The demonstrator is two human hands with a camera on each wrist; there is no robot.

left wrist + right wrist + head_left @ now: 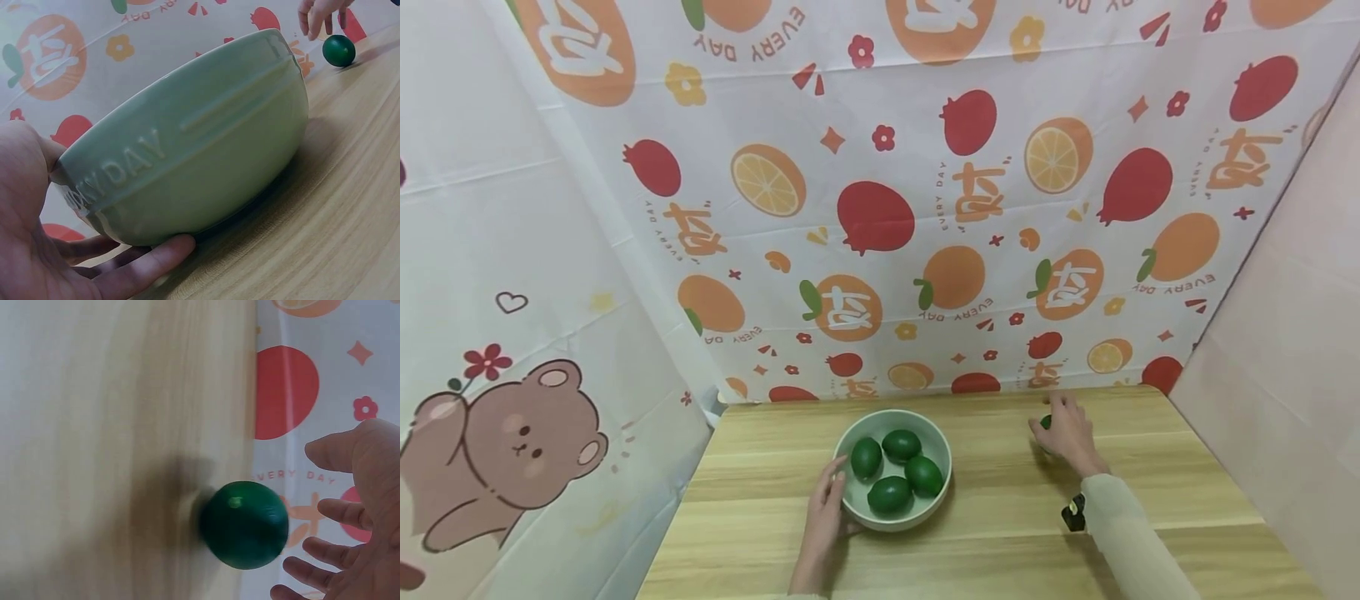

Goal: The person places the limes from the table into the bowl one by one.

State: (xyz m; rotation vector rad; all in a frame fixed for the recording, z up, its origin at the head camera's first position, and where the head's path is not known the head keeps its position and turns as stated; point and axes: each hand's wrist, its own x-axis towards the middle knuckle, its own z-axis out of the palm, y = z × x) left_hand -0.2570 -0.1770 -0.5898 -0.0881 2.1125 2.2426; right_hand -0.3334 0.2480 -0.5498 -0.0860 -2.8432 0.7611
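Observation:
A pale green bowl (893, 525) with raised lettering on its outer wall (206, 150) holds several dark green, glossy, egg-shaped fruits (891, 495). My left hand (825, 512) grips the bowl's left side; in the left wrist view its thumb is at the rim and its fingers (153, 265) reach under the base. Far to the right, one more dark green fruit (245, 525) lies on the table near the back edge. Over it is my right hand (1070, 435), fingers spread and loosely bent. A gap shows between that hand and the fruit in both wrist views.
The wooden table (992, 550) meets a fruit-print cloth (880, 275) hanging at its back edge. Pale cloths hang at left (587, 467) and right (1277, 367). A small black device (1074, 512) is at the right wrist.

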